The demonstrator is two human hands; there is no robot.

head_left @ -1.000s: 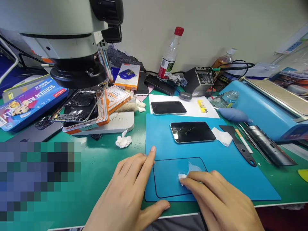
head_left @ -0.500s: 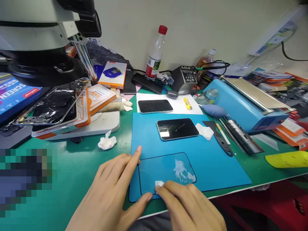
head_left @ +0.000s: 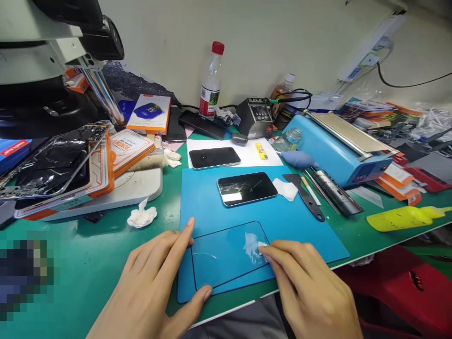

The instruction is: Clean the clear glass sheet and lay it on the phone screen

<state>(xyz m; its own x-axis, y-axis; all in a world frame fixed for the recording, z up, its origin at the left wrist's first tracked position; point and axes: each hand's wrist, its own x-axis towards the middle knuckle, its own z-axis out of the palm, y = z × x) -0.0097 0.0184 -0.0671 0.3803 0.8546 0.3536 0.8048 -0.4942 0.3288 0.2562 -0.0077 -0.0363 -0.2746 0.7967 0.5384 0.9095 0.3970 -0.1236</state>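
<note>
A clear glass screen panel point(head_left: 222, 256) with a thin black border lies on the blue mat point(head_left: 197, 200). Spread around its left end, my left hand point(head_left: 151, 278) is open, with thumb and fingers touching the edges. The fingers of my right hand point(head_left: 310, 282) are pinched on a small white piece of tissue point(head_left: 262, 246) against the panel's right part. Beside the tissue, a cloudy whitish smear point(head_left: 251, 245) marks the glass. A phone with a black screen point(head_left: 247, 188) rests further back on the mat, near a folded white tissue point(head_left: 286, 189).
A crumpled tissue point(head_left: 141, 214) lies left of the mat. To the right are a black scraper point(head_left: 305, 197), a blue air blower point(head_left: 300, 159), a yellow bottle point(head_left: 399, 219) and a blue machine point(head_left: 328, 150). A microscope point(head_left: 38, 80) overhangs the left side. Behind stands a red-capped bottle point(head_left: 211, 87).
My right hand has moved with the tissue from the panel's near edge to its right side, beside the smear. My left hand stays at the left end. The camera view has shifted right.
</note>
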